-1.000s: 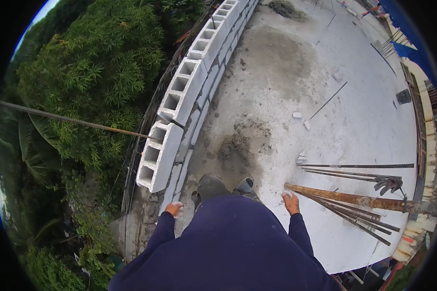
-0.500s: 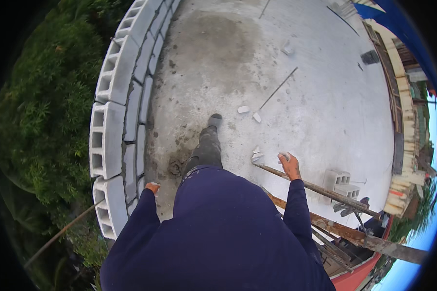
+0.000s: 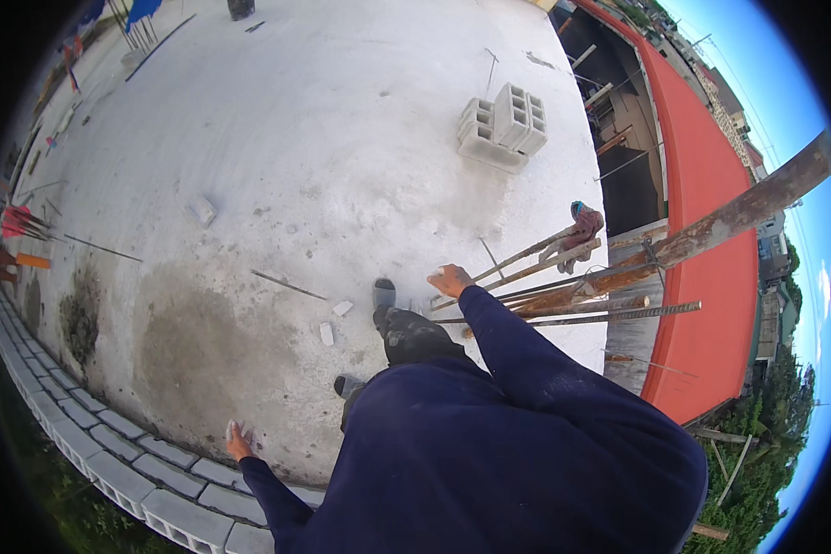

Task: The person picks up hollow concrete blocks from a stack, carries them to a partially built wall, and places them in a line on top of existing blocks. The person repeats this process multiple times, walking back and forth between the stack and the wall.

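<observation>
Here, line by line:

Nearest thing: the bundle of rusty steel rods [image 3: 563,294] lies just beyond your right hand [image 3: 450,279], not touching it as far as the view shows.
Direction: the rods run away from that hand toward the slab's right edge, by the red roof [image 3: 711,268] below.
Long axis: roughly level across the picture, tilting slightly up to the right; the near ends fan out toward your fingers.
Nearer hand: your right, clearly; your left hand [image 3: 238,441] is well apart, down by the slab's lower-left edge.
Right hand state: empty, fingers loosely curled, clamped on nothing.
Left hand state: empty, fingers spread apart, hanging just above the concrete near the block wall [image 3: 111,462].
Rod material: ribbed and plain steel, orange-brown with rust, thin and stiff; a thicker rusty pole [image 3: 748,208] crosses above them toward the upper right.
Cloth: a red and blue rag [image 3: 582,222] is draped over the rods' upper end.
Slab: the concrete slab [image 3: 323,138] is pale, rough and dusty, with a darker damp patch [image 3: 203,342] by your feet.
Loose bits: small broken chips [image 3: 327,332] lie beside your grey shoe [image 3: 383,294].
Blocks: a stack of hollow grey blocks [image 3: 506,125] stands near the slab's upper right edge.
</observation>
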`<state>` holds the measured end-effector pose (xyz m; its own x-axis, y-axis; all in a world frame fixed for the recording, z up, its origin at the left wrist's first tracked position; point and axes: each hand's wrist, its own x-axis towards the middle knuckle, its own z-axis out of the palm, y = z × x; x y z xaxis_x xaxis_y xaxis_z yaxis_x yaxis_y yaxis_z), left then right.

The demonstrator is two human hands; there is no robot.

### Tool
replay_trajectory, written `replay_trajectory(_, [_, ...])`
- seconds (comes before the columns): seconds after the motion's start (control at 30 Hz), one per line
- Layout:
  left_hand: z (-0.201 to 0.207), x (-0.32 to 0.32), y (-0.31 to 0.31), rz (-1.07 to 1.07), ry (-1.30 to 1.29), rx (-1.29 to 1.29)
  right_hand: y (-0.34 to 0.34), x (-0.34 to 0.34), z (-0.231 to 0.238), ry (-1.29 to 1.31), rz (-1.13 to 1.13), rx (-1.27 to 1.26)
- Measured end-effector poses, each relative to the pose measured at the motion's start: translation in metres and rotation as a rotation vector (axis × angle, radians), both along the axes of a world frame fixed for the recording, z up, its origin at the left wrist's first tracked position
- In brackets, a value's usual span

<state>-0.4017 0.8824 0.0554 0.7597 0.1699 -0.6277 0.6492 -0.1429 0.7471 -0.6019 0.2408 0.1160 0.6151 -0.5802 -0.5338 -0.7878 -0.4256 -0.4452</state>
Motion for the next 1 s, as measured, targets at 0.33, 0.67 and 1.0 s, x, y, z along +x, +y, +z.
replay_trajectory(0.33, [-0.058,-0.003,-0.182,-0.709,0.710,0.347,-0.161,0.055,-0.082,0.260,-0.227,0.273])
replay_trajectory(0.67, [-0.019,0.232,-0.594,-1.047,0.021,0.472,-0.421,0.175,-0.011,-0.568,-0.438,0.324])
replay_trajectory(1.0, [-0.016,0.429,-0.959,-1.532,0.062,0.927,-0.479,0.041,-0.108,-0.072,-1.512,0.440])
